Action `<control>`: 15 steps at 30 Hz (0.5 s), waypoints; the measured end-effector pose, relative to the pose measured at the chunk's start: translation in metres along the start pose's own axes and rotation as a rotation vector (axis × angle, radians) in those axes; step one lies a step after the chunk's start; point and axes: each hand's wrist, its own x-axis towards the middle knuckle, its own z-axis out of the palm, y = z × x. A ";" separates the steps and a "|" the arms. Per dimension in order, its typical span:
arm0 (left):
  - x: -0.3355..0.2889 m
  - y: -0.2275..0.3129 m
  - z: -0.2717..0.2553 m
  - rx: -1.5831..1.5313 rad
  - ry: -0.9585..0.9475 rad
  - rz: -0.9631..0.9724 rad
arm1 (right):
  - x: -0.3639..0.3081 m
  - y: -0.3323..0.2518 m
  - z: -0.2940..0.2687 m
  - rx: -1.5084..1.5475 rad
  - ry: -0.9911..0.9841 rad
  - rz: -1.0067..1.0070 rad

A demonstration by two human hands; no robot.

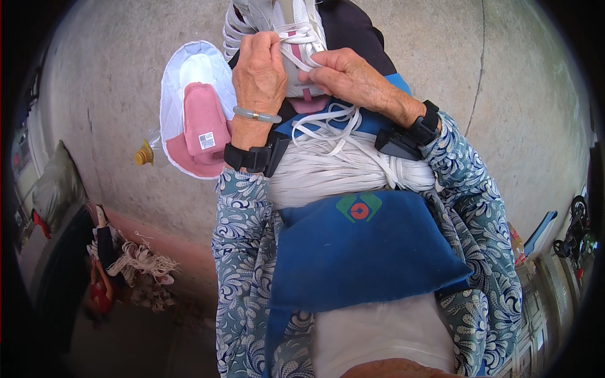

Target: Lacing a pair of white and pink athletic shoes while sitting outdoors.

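Note:
On my lap lies a grey and white shoe upper (306, 84) with pink parts, its tongue end toward me. A white shoelace (296, 58) runs crosswise through its eyelets. My left hand (259, 70) pinches the lace at the upper's left eyelet row, fingertips partly hidden. My right hand (346, 72) has thumb and fingers closed on the lace at the right side. Below the hands, a thick bundle of white laces (353, 165) stretches across my lap, with some loose loops on top.
At the left, on the concrete floor (435, 38), lies a pale shoe upper with a pink lining (205, 116). A small yellow object (144, 154) sits beside it. A person in red (101, 286) is at the lower left, near a heap of white laces (142, 261).

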 end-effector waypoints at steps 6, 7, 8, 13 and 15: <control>0.009 0.002 -0.015 -0.601 -0.478 -0.902 | -0.011 -0.014 -0.049 0.184 -0.051 0.282; 0.006 0.004 -0.014 -0.463 -0.454 -0.888 | -0.011 -0.015 -0.044 0.183 -0.059 0.280; 0.004 0.007 -0.013 -0.489 -0.362 -0.872 | -0.015 -0.019 -0.037 0.077 -0.022 0.219; -0.003 0.024 -0.032 -0.627 -0.073 -0.640 | -0.020 -0.017 -0.023 -0.343 0.025 -0.195; -0.006 0.031 -0.046 -0.762 -0.293 -0.817 | -0.024 -0.037 -0.006 -0.641 -0.021 -0.337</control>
